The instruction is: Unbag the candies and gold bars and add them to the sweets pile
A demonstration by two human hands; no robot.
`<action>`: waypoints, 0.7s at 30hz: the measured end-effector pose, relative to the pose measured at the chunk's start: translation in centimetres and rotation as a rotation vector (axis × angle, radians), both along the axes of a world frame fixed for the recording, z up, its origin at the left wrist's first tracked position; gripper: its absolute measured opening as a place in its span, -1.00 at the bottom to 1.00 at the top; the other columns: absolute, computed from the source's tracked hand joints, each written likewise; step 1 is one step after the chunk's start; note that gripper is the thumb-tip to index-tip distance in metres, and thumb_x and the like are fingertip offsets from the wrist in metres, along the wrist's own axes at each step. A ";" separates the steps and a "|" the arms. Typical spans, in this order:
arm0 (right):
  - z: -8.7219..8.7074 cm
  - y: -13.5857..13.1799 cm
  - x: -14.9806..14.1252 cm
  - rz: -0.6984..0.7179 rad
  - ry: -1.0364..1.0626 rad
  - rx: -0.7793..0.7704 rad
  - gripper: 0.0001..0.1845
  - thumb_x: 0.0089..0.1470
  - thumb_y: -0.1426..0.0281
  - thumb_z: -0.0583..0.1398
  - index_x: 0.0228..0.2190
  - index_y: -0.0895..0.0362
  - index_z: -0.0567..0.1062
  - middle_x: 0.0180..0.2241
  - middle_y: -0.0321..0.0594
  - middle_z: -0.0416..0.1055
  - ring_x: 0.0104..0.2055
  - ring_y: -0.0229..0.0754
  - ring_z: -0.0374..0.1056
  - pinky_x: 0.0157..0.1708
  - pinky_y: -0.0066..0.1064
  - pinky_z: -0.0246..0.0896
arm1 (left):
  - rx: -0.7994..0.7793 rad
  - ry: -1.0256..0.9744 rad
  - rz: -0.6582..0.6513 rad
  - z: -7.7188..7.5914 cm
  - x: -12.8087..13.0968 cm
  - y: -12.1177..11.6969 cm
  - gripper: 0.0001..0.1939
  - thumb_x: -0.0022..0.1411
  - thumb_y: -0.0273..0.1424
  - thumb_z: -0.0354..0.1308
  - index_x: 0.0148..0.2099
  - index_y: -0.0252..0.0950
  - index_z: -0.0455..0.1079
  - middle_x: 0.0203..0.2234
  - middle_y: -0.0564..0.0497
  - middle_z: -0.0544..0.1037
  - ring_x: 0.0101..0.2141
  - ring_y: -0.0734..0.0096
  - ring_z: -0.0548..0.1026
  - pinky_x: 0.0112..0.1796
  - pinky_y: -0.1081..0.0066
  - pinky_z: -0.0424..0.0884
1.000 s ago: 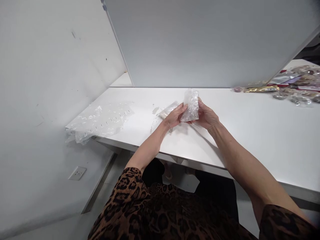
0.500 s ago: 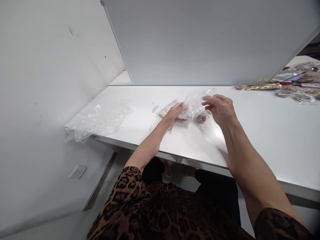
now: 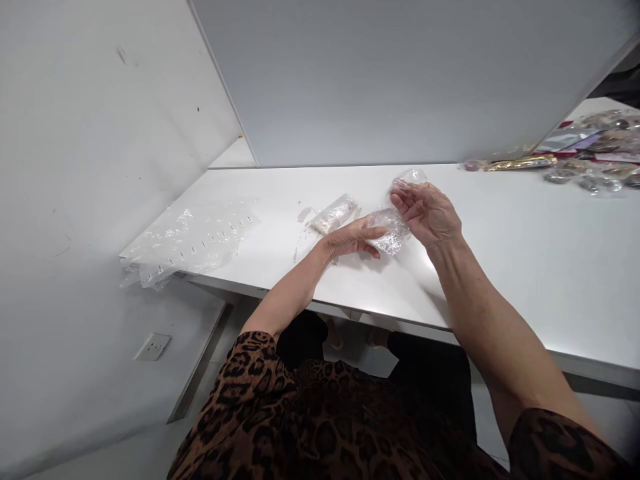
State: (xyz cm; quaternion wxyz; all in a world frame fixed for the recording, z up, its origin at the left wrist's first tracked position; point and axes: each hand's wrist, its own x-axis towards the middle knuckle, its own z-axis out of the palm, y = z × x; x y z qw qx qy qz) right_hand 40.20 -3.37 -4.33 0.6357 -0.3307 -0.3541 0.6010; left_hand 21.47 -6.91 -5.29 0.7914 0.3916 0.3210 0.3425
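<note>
My left hand (image 3: 351, 239) lies low over the white table (image 3: 525, 253), fingers stretched and pressed on the left end of a small clear plastic bag (image 3: 389, 231) with something glittery inside. My right hand (image 3: 427, 213) hovers just right of that bag, fingers loosely curled and apart, touching its upper edge. Another small clear packet (image 3: 411, 177) lies just beyond my right fingertips. A filled, pale packet (image 3: 334, 213) rests on the table to the left of my left hand.
A heap of clear plastic bags (image 3: 187, 243) hangs over the table's left edge. Wrapped items and gold and red packets (image 3: 580, 163) lie at the far right. A grey partition (image 3: 400, 80) stands behind the table. A wall socket (image 3: 152, 346) sits low at left.
The bag held upright in both hands has come down onto the table. My left hand now presses it flat, and my right hand has let go and opened beside it.
</note>
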 end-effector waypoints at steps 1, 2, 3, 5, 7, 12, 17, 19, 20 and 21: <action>0.1 -0.2 -0.2 0.014 -0.020 0.004 -0.50 -0.02 0.26 0.54 -0.51 0.04 0.31 -0.26 -0.27 0.57 -0.14 -0.17 0.58 -0.13 -0.26 0.66 | 0.039 0.034 -0.048 0.0 0.0 -0.1 -0.34 0.24 -0.40 0.44 0.36 -0.20 0.44 -0.08 -0.20 0.68 -0.17 0.16 0.68 -0.03 0.08 0.62; 0.2 -0.4 -0.5 0.031 -0.048 0.008 -0.49 -0.02 0.24 0.55 -0.51 0.04 0.31 -0.24 -0.26 0.57 -0.14 -0.16 0.58 -0.12 -0.25 0.65 | 0.075 0.072 -0.104 -0.2 0.1 -0.1 -0.31 0.23 -0.44 0.45 0.38 -0.17 0.41 -0.06 -0.18 0.67 -0.15 0.15 0.68 -0.03 0.08 0.62; 0.3 -0.7 -0.6 0.048 -0.082 0.015 -0.48 -0.02 0.21 0.55 -0.50 0.04 0.31 -0.21 -0.24 0.57 -0.13 -0.15 0.58 -0.10 -0.23 0.64 | 0.097 0.107 -0.132 -0.4 0.2 -0.1 -0.31 0.24 -0.45 0.44 0.38 -0.17 0.40 -0.04 -0.18 0.67 -0.12 0.13 0.67 -0.02 0.07 0.61; 0.6 -0.9 -0.7 0.063 -0.155 0.048 -0.49 0.01 0.12 0.53 -0.47 0.03 0.34 -0.13 -0.21 0.58 -0.03 -0.10 0.57 -0.05 -0.18 0.61 | 0.093 0.136 -0.057 -1.0 0.5 0.2 -0.45 0.33 -0.40 0.38 0.33 -0.21 0.44 0.00 -0.23 0.66 -0.04 0.08 0.65 0.00 0.06 0.60; 0.8 -0.9 -0.4 0.035 -0.229 0.109 -0.53 0.05 0.01 0.49 -0.40 0.00 0.40 -0.01 -0.21 0.57 0.13 -0.02 0.51 0.00 -0.12 0.58 | 0.057 0.131 0.047 -1.7 0.8 0.6 -0.62 0.46 -0.28 0.26 0.25 -0.25 0.50 0.06 -0.27 0.65 0.04 0.08 0.62 0.06 0.08 0.58; 0.3 0.0 0.9 -0.198 -0.364 0.268 -0.61 0.11 -0.05 0.42 -0.21 -0.09 0.53 0.13 -0.23 0.49 0.26 0.03 0.38 0.08 -0.03 0.49 | -0.087 0.043 0.147 -1.9 1.7 1.1 -0.55 0.53 -0.04 0.13 0.23 -0.19 0.54 0.04 -0.21 0.69 0.09 0.04 0.65 0.12 0.04 0.59; -1.4 0.2 0.8 -0.192 -0.626 0.297 -0.53 0.01 -0.07 0.47 -0.17 -0.08 0.58 0.08 -0.17 0.49 0.23 0.10 0.34 0.19 0.07 0.38 | -0.183 -0.162 0.347 0.1 1.7 1.0 -0.44 0.50 0.08 0.08 0.30 -0.13 0.47 0.12 -0.20 0.66 0.17 -0.03 0.60 0.14 -0.06 0.57; -2.0 0.1 0.5 -0.161 -0.761 0.322 -0.49 -0.04 -0.10 0.49 -0.19 -0.07 0.59 0.12 -0.15 0.48 0.25 0.16 0.32 0.27 0.19 0.27 | -0.182 -0.218 0.372 0.6 1.5 0.9 -0.45 0.51 0.10 0.05 0.30 -0.11 0.46 0.16 -0.19 0.64 0.20 -0.05 0.58 0.14 -0.13 0.56; -2.2 0.0 0.3 -0.169 -0.821 0.351 -0.52 -0.03 -0.09 0.48 -0.22 -0.06 0.60 0.13 -0.15 0.48 0.27 0.19 0.30 0.31 0.24 0.19 | -0.185 -0.238 0.383 0.7 1.5 0.9 -0.46 0.52 0.09 0.03 0.30 -0.09 0.45 0.18 -0.18 0.62 0.20 -0.05 0.57 0.13 -0.16 0.56; -2.3 -0.2 0.2 -0.188 -0.871 0.385 -0.56 0.00 -0.08 0.47 -0.27 -0.05 0.59 0.13 -0.15 0.48 0.29 0.21 0.27 0.35 0.28 0.13 | -0.190 -0.254 0.396 0.7 1.4 0.9 -0.47 0.53 0.09 0.01 0.30 -0.07 0.45 0.19 -0.17 0.61 0.20 -0.04 0.57 0.12 -0.18 0.55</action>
